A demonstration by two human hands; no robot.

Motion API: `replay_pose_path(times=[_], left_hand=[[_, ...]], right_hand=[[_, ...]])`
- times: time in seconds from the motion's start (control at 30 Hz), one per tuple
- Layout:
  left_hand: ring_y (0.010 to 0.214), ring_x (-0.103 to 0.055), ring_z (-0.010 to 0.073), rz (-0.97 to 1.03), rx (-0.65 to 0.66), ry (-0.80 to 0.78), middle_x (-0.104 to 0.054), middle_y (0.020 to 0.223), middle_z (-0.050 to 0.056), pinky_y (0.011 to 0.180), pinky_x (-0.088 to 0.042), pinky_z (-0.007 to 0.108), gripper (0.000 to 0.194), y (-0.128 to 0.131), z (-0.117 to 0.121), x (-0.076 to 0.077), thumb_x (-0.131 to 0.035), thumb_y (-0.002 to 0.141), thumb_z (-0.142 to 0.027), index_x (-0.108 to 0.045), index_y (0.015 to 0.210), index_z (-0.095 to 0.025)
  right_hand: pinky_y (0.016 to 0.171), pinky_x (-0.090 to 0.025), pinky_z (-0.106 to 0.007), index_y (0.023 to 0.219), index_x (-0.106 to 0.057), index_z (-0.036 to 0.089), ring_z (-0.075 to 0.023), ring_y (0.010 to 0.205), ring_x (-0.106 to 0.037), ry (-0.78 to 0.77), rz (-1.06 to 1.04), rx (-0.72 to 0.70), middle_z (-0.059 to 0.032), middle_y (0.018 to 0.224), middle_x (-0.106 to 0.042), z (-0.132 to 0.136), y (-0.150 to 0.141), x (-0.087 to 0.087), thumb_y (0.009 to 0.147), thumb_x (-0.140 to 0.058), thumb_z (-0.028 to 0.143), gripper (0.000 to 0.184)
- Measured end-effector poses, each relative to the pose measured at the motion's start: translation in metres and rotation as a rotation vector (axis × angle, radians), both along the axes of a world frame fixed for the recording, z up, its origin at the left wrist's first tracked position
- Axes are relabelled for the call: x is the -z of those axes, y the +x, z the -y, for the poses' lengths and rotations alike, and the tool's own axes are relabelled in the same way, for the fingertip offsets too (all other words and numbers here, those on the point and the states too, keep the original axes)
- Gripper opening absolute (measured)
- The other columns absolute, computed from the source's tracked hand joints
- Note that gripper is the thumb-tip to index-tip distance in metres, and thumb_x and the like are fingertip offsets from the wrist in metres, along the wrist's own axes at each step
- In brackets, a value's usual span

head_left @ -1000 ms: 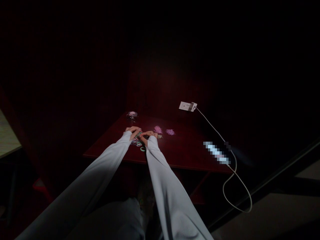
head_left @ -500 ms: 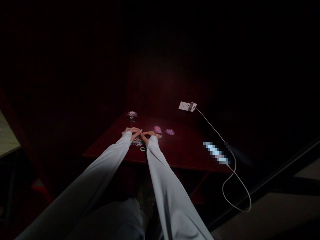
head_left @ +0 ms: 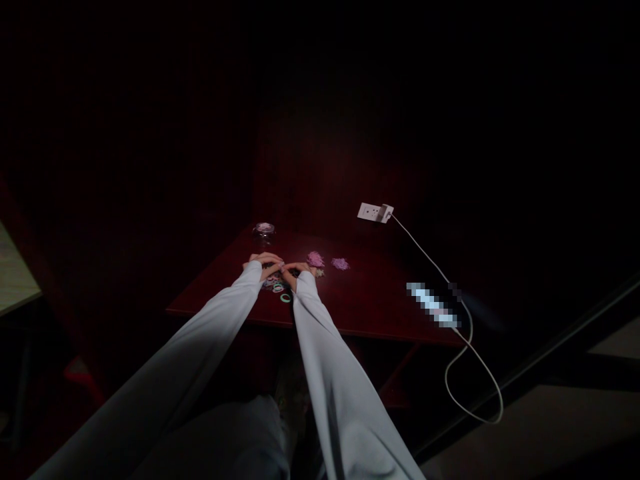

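Note:
Both my arms in pale long sleeves reach onto a dark red table (head_left: 370, 307). My left hand (head_left: 267, 261) and my right hand (head_left: 297, 268) meet fingertip to fingertip over a small heap of coloured rubber bands (head_left: 278, 287). The fingers of both hands are bent and pinched together, and what they grip is too small and dark to name. A green band (head_left: 285, 298) lies just in front of my right wrist.
A small glass jar (head_left: 263, 232) stands behind my left hand. Two pink clumps (head_left: 315, 259) (head_left: 341, 264) lie to the right of my hands. A white socket with a charger (head_left: 375, 213) feeds a white cable (head_left: 465, 347) to a phone (head_left: 433, 305) at the table's right edge.
My hands have stayed over the bands with only small finger movements; my left fingers have curled in slightly. Nothing else has moved.

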State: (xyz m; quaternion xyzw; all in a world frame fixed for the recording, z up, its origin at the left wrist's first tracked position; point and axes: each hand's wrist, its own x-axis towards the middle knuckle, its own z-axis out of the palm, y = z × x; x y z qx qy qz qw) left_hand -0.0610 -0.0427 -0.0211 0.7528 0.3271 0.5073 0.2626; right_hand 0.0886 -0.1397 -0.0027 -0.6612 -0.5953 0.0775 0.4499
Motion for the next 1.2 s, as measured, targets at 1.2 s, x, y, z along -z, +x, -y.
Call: replay_pose_path(times=[1.2], left_hand=[[0.114,-0.074,0.0290,-0.030,-0.008,-0.047,-0.085,0.105,0.005,0.119,-0.045,0.049,0.018,-0.005,-0.005,-0.004,-0.074,0.086,-0.041,-0.081,0.077,-0.026]], right_hand=[[0.110,-0.049,-0.046,0.093,-0.088,0.029,-0.0290,0.120,-0.064,0.031,-0.029,0.013,-0.0061,0.107,-0.078,0.005,-0.005,0.001,0.089,-0.085,0.035,0.008]])
